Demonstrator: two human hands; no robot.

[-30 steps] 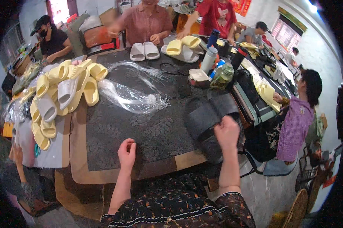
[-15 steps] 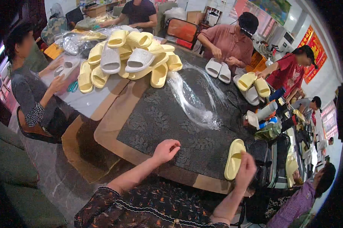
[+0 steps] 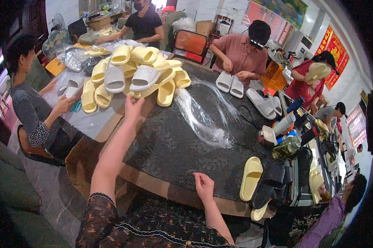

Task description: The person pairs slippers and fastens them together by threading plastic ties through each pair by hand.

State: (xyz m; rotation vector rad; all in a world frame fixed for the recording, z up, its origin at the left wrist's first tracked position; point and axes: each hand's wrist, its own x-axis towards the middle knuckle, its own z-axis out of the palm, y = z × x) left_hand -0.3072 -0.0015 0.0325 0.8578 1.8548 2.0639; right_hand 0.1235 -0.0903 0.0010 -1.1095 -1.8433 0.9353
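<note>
From my remote seat, my left hand (image 3: 133,108) meets the near end of a yellow slipper (image 3: 161,82), lying toward one o'clock; whether it pinches, I can't tell. Toward five o'clock, my right hand (image 3: 204,187), half-curled and holding nothing, hovers over the counter (image 3: 165,144).

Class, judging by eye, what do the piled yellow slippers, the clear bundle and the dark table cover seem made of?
Yellow slippers: probably moulded foam or soft plastic, matt; thick, ribbed straps suggest it.
Clear bundle: apparently thin plastic film, glossy; it is see-through with bright streaks.
Dark table cover: perhaps fabric or textured vinyl, dull, leaf-patterned; the look leaves this open.
</note>
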